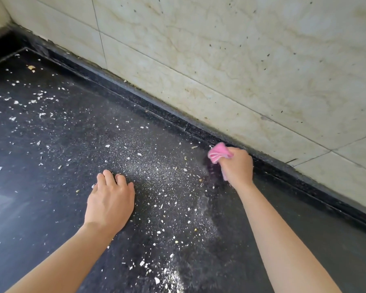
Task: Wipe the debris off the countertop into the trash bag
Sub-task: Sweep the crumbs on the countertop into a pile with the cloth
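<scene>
Pink cloth [219, 153]: bunched, held tight in the curled fingers of the right hand [237, 167], pressed to the countertop [40, 208] at its far right, just beside the raised back lip [167, 116].

Debris [156, 176]: pale chips and fine grey dust. It lay wholly to the left of the cloth and nearer the viewer. A denser ridge of it ran from just beside the cloth towards the near edge. Right of that ridge the stone looked largely free of grit. More chips were scattered well apart at the far left.

Left hand [110, 199]: flat, fingers straight, palm down, holding nothing. It rested among the debris and was the nearer hand to it.

Surface: black speckled stone, slightly glossy.

Room: cream marbled wall tiles [220, 60], spotted with dark specks, rose behind the lip.

Trash bag: not in view. The sweep probably needed to go leftward and nearward.
</scene>
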The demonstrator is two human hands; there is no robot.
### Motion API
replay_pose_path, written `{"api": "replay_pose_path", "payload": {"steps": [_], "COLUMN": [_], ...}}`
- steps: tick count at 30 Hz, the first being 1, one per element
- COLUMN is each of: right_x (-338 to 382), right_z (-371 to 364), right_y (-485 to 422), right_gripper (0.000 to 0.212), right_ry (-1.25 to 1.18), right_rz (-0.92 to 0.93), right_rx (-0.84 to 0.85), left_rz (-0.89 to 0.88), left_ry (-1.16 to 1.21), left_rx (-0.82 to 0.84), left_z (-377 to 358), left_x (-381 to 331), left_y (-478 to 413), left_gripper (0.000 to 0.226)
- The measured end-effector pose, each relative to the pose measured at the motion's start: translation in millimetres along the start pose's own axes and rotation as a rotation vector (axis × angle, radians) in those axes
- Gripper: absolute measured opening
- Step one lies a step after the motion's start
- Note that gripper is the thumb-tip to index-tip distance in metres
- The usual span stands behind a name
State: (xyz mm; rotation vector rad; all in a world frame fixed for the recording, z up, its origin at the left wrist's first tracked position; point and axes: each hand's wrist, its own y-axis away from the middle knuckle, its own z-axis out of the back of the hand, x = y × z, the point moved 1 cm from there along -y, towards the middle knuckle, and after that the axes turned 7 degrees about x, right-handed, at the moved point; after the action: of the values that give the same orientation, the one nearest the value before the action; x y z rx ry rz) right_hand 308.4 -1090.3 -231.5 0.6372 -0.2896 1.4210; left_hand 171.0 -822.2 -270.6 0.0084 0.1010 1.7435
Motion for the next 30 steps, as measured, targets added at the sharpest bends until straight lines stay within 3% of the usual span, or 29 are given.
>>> {"api": "replay_pose_path", "payload": {"steps": [3, 5, 8, 10, 12, 15, 18, 23, 25, 28, 30], "right_x": [-1, 15, 42, 55, 51, 8, -55, -99, -87, -63, -59], "right_z": [-10, -29, -56, -55, -41, 1, 42, 32, 7, 2, 18], "right_y": [-8, -4, 9, 23, 33, 41, 41, 23, 20, 21, 16], "right_gripper": [0.028, 0.035, 0.036, 0.028, 0.031, 0.042, 0.034, 0.024, 0.030, 0.039, 0.041], "right_ry": [0.135, 0.104, 0.066, -0.055, -0.194, -0.236, 0.060, 0.259, 0.276, 0.143, 0.143], "right_rz": [-0.102, -0.013, 0.262, 0.265, 0.213, 0.063, -0.158, -0.352, -0.261, 0.093, 0.093], "right_rx": [-0.182, -0.216, -0.009, 0.215, 0.280, 0.003, -0.236, -0.321, -0.304, -0.037, 0.024], "left_rz": [-0.007, -0.009, -0.005, 0.004, 0.012, 0.028, 0.023, 0.030, 0.025, 0.034, 0.030], "left_ry": [-0.015, -0.018, -0.018, -0.004, 0.008, 0.013, 0.006, 0.019, 0.028, 0.041, 0.043], "left_rx": [-0.011, -0.016, -0.011, 0.000, 0.019, 0.060, 0.104, 0.116, 0.117, 0.142, 0.169], "left_z": [0, 0, -2, 0, 2, 3, 3, 7, 7, 8, 8], "left_x": [0, -1, 0, 1, 1, 2, 3, 1, 1, 1, 2], "left_y": [0, -1, -2, -1, 1, 1, 2, 2, 2, 4, 5], "left_gripper": [0.026, 0.026, 0.026, 0.028, 0.024, 0.017, 0.014, 0.017, 0.017, 0.019, 0.021]}}
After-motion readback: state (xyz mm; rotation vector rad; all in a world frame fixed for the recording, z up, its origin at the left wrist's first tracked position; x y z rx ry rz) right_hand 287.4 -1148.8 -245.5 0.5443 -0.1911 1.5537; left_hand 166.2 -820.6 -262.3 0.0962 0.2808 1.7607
